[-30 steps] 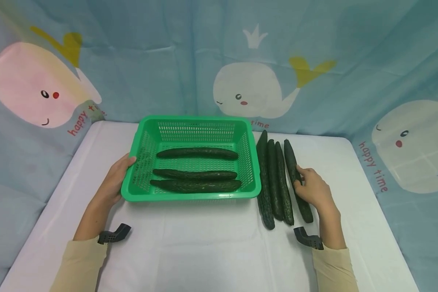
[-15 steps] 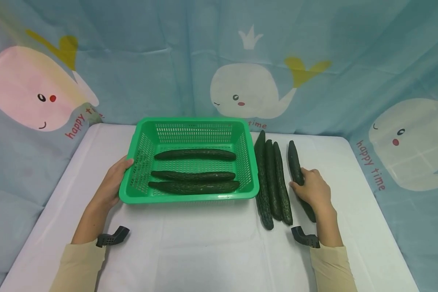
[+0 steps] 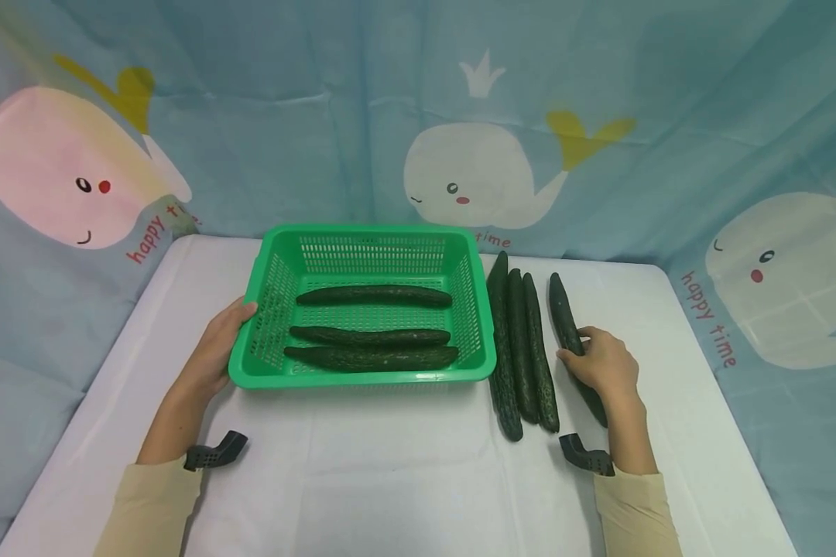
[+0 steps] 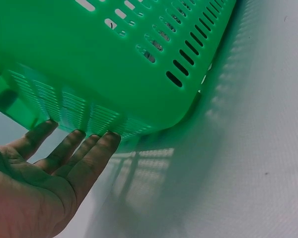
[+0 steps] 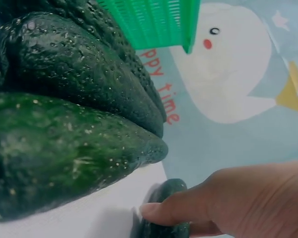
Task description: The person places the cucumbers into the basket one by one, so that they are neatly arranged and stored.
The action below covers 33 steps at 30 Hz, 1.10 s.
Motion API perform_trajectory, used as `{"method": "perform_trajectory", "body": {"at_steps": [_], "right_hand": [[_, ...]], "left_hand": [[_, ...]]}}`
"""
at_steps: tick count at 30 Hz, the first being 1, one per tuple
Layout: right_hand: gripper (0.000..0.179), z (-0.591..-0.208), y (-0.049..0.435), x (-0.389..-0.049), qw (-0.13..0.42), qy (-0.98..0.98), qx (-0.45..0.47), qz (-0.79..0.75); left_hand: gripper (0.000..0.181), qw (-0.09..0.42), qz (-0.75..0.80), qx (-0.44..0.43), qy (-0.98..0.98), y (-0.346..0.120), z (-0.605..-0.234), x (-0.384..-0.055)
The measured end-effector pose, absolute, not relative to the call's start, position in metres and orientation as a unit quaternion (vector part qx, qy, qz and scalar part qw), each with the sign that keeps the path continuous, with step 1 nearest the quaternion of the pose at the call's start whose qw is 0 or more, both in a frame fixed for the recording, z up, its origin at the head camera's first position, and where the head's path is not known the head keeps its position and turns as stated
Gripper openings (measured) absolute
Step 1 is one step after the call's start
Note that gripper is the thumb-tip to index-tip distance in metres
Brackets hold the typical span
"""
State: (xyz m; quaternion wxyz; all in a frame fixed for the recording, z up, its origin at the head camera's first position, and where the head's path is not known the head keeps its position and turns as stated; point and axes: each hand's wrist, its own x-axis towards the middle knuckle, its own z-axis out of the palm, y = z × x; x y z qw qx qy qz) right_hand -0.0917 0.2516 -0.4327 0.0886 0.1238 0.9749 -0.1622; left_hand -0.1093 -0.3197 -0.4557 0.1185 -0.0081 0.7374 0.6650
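My left hand (image 3: 217,344) holds the left end of a green plastic basket (image 3: 362,377), its thumb side at the rim. In the left wrist view the fingers (image 4: 92,161) reach up against the outside of the slotted wall. Inside the basket, three dark green cucumbers lie crosswise: one at the back (image 3: 374,295) and two close together near the front (image 3: 372,357). My right hand (image 3: 606,365) pinches another cucumber (image 3: 563,309) between thumb and fingers, right of the basket. The right wrist view shows the thumb (image 5: 161,212) across this cucumber, its lower part partly hidden behind the hand in the head view.
Three more cucumbers (image 3: 522,348) lie side by side lengthwise along the basket's right side, left of the gripped one. White cloth (image 3: 390,480) covers the table. Behind it hangs a blue curtain (image 3: 286,155) with whale prints. Each wrist wears a black device (image 3: 217,452).
The right hand has shifted its cucumber slightly rightward, widening the gap to the three beside the basket. The left hand stays at the basket's end.
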Motion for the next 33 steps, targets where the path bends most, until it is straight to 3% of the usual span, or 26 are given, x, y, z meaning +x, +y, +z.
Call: {"method": "perform_trajectory", "body": {"at_steps": [7, 33], "right_hand": [[0.065, -0.4301, 0.2536, -0.0905, 0.102, 0.974, 0.123, -0.159], [0.055, -0.4265, 0.2543, -0.0890, 0.062, 0.973, 0.082, -0.208]], "left_hand": [[0.077, 0.110, 0.655, -0.014, 0.747, -0.3203, -0.4579, -0.1080], [0.080, 0.109, 0.659, -0.008, 0.744, -0.3192, -0.4561, -0.1081]]}}
